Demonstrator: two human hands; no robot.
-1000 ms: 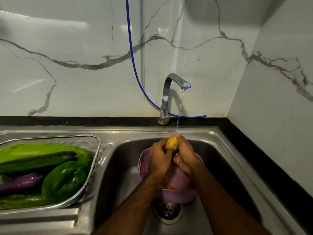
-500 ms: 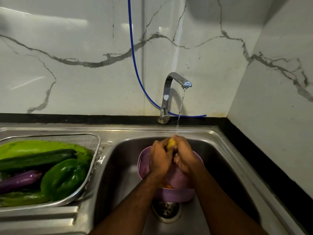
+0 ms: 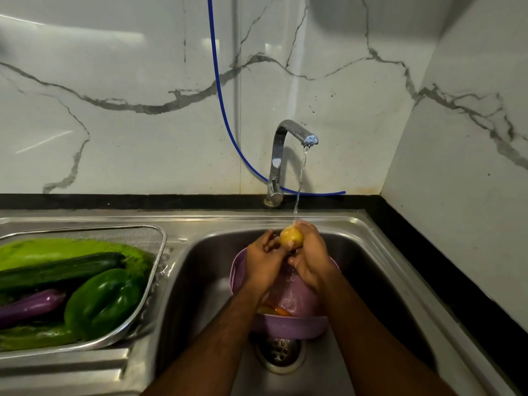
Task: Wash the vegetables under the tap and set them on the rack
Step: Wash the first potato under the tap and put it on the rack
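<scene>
Marble walls back a steel sink (image 3: 380,261) with its tap (image 3: 285,138) running. Left, the rack (image 3: 160,252) holds washed greens; a purple colander (image 3: 288,327) sits below. Right hand (image 3: 310,258) grips the potato (image 3: 291,237) under the stream, left hand (image 3: 264,257) rubbing it with curled fingers. Best to turn it so water reaches every side.

Both forearms reach forward side by side. The right hand (image 3: 310,255) curls its fingers round a small yellow vegetable (image 3: 291,237). The left hand (image 3: 264,257) touches it with bent fingertips.
</scene>
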